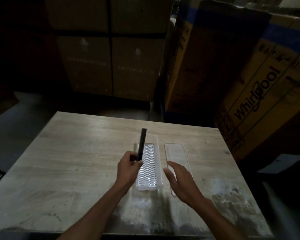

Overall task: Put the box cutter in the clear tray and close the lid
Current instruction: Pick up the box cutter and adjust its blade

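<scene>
A long dark box cutter [141, 143] is gripped at its near end by my left hand [128, 164] and points away from me. It hangs over the left edge of the clear tray [156, 146], which lies lengthwise at the middle of the wooden table [76, 161] and has a white wavy insert on its floor. The clear flat lid [177, 153] lies on the table just right of the tray. My right hand [180, 181] hovers over the lid's near half with fingers spread, holding nothing.
Tall cardboard boxes [111, 49] stand behind the table, and a large tilted Whirlpool box [249, 92] leans close to its far right corner. The room is dim. The table's near edge runs along the bottom of the view.
</scene>
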